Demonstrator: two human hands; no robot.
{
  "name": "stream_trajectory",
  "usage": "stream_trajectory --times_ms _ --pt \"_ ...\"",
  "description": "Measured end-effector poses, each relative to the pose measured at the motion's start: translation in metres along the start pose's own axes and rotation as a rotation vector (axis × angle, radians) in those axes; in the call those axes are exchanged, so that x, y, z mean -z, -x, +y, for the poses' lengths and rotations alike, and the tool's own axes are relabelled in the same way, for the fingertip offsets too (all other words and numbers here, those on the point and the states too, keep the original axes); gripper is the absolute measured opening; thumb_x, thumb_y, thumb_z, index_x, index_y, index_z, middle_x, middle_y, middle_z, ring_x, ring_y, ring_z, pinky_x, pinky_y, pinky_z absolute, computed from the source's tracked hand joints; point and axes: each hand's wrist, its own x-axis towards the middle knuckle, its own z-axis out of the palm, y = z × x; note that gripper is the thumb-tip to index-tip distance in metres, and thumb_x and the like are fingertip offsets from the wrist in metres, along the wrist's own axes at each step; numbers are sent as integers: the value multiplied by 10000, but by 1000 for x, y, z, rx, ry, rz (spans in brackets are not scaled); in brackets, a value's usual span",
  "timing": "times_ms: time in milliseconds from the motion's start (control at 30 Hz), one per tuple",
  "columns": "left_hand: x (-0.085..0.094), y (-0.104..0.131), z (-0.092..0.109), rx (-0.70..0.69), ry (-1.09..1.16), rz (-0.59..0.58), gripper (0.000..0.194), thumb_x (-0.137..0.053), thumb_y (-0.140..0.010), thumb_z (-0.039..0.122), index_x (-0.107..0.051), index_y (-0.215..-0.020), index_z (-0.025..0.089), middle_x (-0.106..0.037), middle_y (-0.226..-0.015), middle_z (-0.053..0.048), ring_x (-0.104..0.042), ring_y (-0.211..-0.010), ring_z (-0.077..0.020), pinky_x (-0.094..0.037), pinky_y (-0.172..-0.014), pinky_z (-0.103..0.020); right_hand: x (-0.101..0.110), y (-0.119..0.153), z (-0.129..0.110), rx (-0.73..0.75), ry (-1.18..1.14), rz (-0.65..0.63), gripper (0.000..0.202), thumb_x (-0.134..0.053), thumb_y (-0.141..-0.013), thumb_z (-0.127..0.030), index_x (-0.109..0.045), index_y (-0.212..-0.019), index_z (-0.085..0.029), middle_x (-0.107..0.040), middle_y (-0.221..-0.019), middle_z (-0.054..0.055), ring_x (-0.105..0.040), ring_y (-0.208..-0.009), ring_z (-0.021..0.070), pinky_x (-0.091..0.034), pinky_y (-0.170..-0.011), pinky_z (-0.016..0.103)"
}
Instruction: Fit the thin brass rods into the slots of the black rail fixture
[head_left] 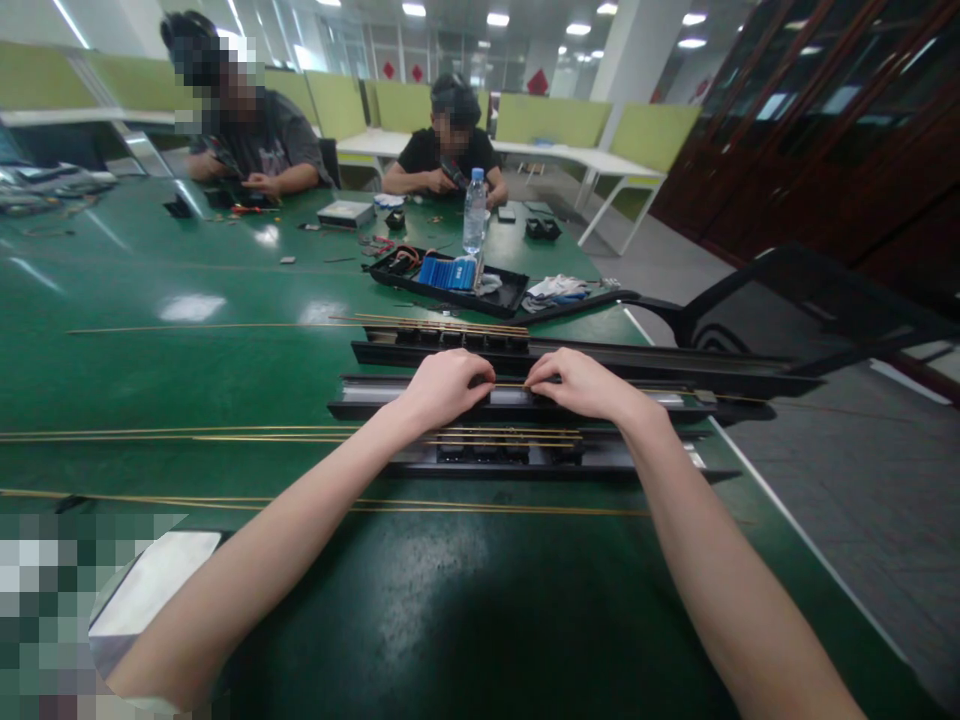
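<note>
My left hand (448, 384) and my right hand (576, 382) are a short way apart over the middle black channel (367, 408). A thin golden rod (511, 386) shows between them, and the fingertips of both are pinched together on it. The rod continues right, past my right hand. Nearer to me lies another black channel (630, 472) with small black blocks (501, 452) in it and several golden rods (300, 431) across the top. Behind my hands, a third channel (600, 363) holds more dark blocks (450, 338) and rods (465, 325). My fingertips partly hide the middle channel.
More golden rods (525, 509) lie on the green table (300, 630). Beyond the channels are a black tray (390, 276) with a blue packet (448, 273), a water bottle (475, 212) and gloves (555, 291). A mesh chair (817, 300) stands right; two people sit opposite.
</note>
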Motion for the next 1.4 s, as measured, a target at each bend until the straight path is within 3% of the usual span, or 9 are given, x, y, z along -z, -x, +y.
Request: stream_trajectory --times_ms 133,267,467,567,700,933,1133,1300,1400 --pt "-2 -6 3 25 -4 -35 212 -559 -889 330 -750 -941 255 -763 -998 -36 -692 -949 -218 -514 -848 -316 1 4 3 31 -19 27 205 -610 -850 -223 -805 -910 -244 -739 -1076 45 -671 -987 225 -491 -927 327" --pt "-1 -7 5 79 -2 -48 214 -562 -877 328 -764 -924 273 -773 -984 -29 -700 -938 -235 -526 -847 -341 16 29 17 -43 -127 181 279 -578 -902 -345 -764 -1090 -255 -668 -1243 61 -648 -1051 229 -534 -847 331" --pt "0 -9 7 144 76 -35 204 -603 -856 377 -778 -918 292 -780 -965 -12 -703 -958 -235 -535 -894 -343 35 100 56 -211 56 326 267 -579 -900 -395 -754 -1039 -248 -701 -1137 69 -638 -1045 272 -517 -877 412" --pt "1 -10 7 150 101 -31 192 -614 -852 380 -781 -900 297 -780 -974 1 -705 -962 -231 -534 -905 -341 27 133 69 -243 174 394 240 -576 -903 -383 -748 -979 -233 -709 -1072 79 -631 -1019 274 -492 -909 418" --pt "1 -10 7 147 117 -47 183 -615 -855 364 -780 -888 293 -777 -1017 12 -708 -966 -227 -537 -898 -341 13 159 81 -407 243 607 269 -539 -921 -385 -742 -953 -211 -709 -908 88 -640 -875 258 -494 -833 408" --pt "-1 -11 4 148 179 -46 187 -617 -855 373 -777 -887 281 -774 -1053 15 -705 -997 -222 -531 -926 -332 5 140 85 -556 58 504 488 -558 -898 -466 -635 -1314 -222 -733 -812 47 -640 -698 221 -487 -686 353" --pt "-1 -10 4 136 193 -38 187 -614 -860 368 -776 -886 280 -770 -1066 14 -704 -1000 -218 -530 -927 -326 7 127 89 -535 151 447 417 -521 -905 -535 -787 -927 -215 -711 -779 84 -607 -709 239 -455 -699 373" --pt "-2 -9 2 131 199 -41 204 -604 -868 387 -774 -902 279 -769 -1064 8 -702 -999 -218 -528 -929 -329 6 129 94 -377 190 489 347 -536 -913 -478 -769 -867 -225 -654 -710 70 -553 -766 250 -441 -733 390" --pt "-2 -8 2 130 190 -39 211 -601 -871 392 -774 -911 279 -767 -1072 4 -699 -1007 -217 -527 -931 -329 6 128 97 -333 238 575 306 -581 -892 -478 -759 -835 -235 -623 -795 77 -539 -865 264 -437 -824 423"
